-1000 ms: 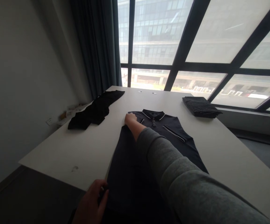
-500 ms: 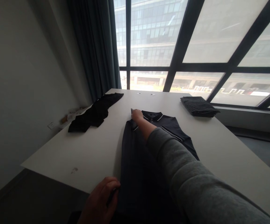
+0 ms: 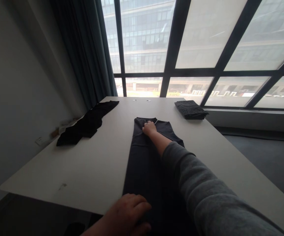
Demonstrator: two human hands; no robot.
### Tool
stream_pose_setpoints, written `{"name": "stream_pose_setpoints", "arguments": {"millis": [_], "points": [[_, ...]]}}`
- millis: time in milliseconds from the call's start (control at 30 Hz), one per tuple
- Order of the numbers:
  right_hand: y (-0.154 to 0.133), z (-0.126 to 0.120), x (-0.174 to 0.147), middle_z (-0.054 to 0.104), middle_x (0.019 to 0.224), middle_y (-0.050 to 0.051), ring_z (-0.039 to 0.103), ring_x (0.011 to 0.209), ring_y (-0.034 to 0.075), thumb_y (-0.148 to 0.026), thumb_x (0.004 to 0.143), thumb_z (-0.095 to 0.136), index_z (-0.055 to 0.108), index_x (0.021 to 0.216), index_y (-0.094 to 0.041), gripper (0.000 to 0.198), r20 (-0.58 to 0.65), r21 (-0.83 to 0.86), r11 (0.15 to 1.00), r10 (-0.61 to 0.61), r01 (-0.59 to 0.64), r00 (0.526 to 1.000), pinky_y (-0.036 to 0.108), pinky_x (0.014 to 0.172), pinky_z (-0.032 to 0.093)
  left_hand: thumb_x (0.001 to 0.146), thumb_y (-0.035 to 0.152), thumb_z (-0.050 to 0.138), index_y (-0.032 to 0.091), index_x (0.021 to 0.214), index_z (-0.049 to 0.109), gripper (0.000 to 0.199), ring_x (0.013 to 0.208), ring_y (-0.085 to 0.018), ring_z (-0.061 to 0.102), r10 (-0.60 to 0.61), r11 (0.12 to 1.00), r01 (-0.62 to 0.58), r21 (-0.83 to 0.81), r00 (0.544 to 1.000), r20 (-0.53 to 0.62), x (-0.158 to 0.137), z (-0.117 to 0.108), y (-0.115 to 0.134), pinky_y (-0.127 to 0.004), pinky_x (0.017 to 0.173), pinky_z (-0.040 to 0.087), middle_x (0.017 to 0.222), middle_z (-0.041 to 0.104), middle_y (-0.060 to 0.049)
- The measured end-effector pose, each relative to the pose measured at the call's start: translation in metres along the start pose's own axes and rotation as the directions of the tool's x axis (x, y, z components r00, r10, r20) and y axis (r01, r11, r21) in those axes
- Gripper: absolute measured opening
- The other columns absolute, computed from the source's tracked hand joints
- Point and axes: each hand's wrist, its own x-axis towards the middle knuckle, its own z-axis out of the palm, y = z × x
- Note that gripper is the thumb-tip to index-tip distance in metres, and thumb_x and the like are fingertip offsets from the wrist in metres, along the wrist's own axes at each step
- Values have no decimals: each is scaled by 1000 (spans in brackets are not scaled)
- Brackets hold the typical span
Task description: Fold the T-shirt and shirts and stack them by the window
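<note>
A dark polo shirt point(image 3: 142, 164) lies lengthwise on the white table in front of me. Its collar end, with a thin white trim line, points toward the window, and its left side is folded inward. Just below the collar, my right hand point(image 3: 149, 127) is closed on the cloth with bent fingers; its forearm covers much of the shirt's right half. Close to me, my left hand point(image 3: 130, 213) rests over the shirt's near end with its fingers apart. The nearest part of the shirt is dark and hard to make out.
A crumpled black garment point(image 3: 87, 124) lies along the left side of the white table point(image 3: 95, 170). At the far right sits a folded striped garment point(image 3: 191, 109). Beyond the table are a large window point(image 3: 144, 42) and a dark curtain point(image 3: 83, 49).
My right hand has moved from the shirt's left shoulder edge inward to below the collar, bringing that side over. My left hand has shifted right, onto the shirt. The view has turned slightly right.
</note>
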Motion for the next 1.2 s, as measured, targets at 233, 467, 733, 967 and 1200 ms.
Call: {"name": "stream_pose_setpoints", "arguments": {"millis": [233, 467, 733, 967, 1200], "points": [[-23, 16, 16, 29, 173, 9, 19, 161, 29, -42, 108, 40, 48, 160, -22, 57, -5, 40, 984, -174, 174, 985, 48, 131, 16, 97, 23, 66, 23, 156, 49, 61, 153, -34, 43, -111, 954, 110, 278, 994, -14, 2, 14, -42, -55, 119, 47, 166, 45, -12], [-24, 36, 73, 16, 177, 8, 16, 164, 29, -56, 109, 32, 23, 172, -23, 72, 203, 61, 991, -131, 121, 970, 51, 130, 17, 95, 32, 71, 25, 168, 30, 84, 158, -33, 34, -132, 929, 121, 350, 991, 9, -9, 31, -55, -51, 123, 44, 173, 27, -12], [-20, 47, 116, 6, 179, 7, 14, 162, 34, -63, 106, 23, 20, 172, -32, 73, 197, 22, 1000, 15, -20, 980, 60, 128, 14, 94, 37, 71, 25, 170, 26, 89, 159, -35, 32, -142, 919, 142, 367, 989, -26, -16, 29, -63, -54, 124, 39, 174, 25, -14], [-20, 47, 133, 4, 179, 9, 12, 163, 36, -63, 106, 25, 20, 172, -32, 73, 219, 0, 996, 85, -87, 972, 63, 127, 11, 91, 43, 77, 38, 168, 28, 91, 158, -41, 32, -108, 926, 86, 367, 993, 40, -24, 14, -66, -64, 124, 33, 175, 24, -12], [10, 32, 117, 11, 178, 4, 7, 164, 31, -61, 109, 21, 21, 171, -33, 68, 27, 31, 998, -60, 59, 998, 55, 129, 16, 89, 38, 83, 49, 152, 53, 71, 152, -35, 44, -10, 967, -19, 256, 994, 113, -28, -31, -63, -61, 124, 35, 168, 43, -3]]}}
